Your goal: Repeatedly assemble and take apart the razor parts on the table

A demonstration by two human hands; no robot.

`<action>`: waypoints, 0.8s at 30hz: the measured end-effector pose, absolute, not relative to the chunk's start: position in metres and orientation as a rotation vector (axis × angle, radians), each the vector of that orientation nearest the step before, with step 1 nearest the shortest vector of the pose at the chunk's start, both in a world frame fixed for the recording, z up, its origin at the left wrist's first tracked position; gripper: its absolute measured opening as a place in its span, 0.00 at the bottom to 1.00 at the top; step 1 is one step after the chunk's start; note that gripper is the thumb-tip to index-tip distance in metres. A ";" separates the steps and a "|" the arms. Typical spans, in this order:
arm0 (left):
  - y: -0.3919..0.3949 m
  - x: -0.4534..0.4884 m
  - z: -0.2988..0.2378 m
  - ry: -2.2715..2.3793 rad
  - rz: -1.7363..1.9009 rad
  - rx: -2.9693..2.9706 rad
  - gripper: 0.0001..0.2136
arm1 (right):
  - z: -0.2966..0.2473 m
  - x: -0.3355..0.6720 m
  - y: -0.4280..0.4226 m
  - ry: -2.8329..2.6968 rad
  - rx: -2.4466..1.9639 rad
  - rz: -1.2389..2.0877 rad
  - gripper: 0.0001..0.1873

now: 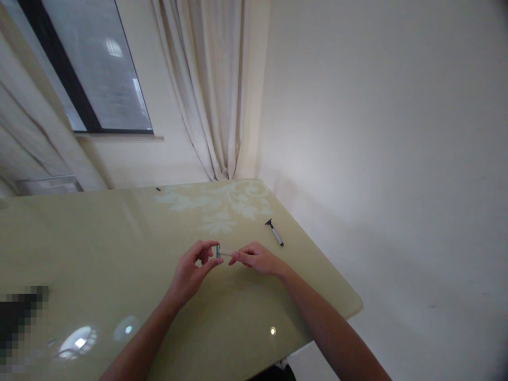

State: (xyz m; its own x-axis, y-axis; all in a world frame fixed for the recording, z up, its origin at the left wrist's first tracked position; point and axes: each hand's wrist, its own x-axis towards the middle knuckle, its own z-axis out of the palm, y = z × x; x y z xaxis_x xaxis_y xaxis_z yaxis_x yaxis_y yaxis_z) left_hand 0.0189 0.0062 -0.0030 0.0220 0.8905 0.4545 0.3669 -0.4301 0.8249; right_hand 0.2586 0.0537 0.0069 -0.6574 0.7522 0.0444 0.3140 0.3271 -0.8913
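Observation:
Above the table, both hands hold a small razor (225, 253) with a thin whitish handle and a teal-and-dark head. My left hand (193, 267) pinches the head (218, 251) at its two ends between thumb and forefinger. The handle's other end sits in the closed fingers of my right hand (254, 257), which cover part of it. Beyond my right hand, a second razor (274, 233) with a grey-and-black handle lies on the table, touched by neither hand.
The glossy pale table (119, 254) bears a white floral pattern near the far corner. A small dark piece (157, 189) lies by its far edge. A white wall (377, 132) borders the right side; curtains (214, 90) and a window (99, 63) stand behind. A blurred dark shape (16, 323) is at left.

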 end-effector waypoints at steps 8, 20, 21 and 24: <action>0.010 0.021 -0.008 1.259 1.406 1.783 0.15 | 0.004 0.261 0.054 -2.145 -0.857 1.411 0.32; 0.017 0.018 -0.028 1.285 1.403 1.717 0.16 | -0.026 0.252 0.057 -2.034 -0.949 1.132 0.27; 0.018 0.019 -0.028 1.287 1.406 1.710 0.16 | -0.029 0.251 0.057 -2.022 -0.950 1.098 0.27; 0.020 0.017 -0.029 1.277 1.401 1.702 0.16 | -0.036 0.251 0.058 -2.030 -0.940 1.033 0.27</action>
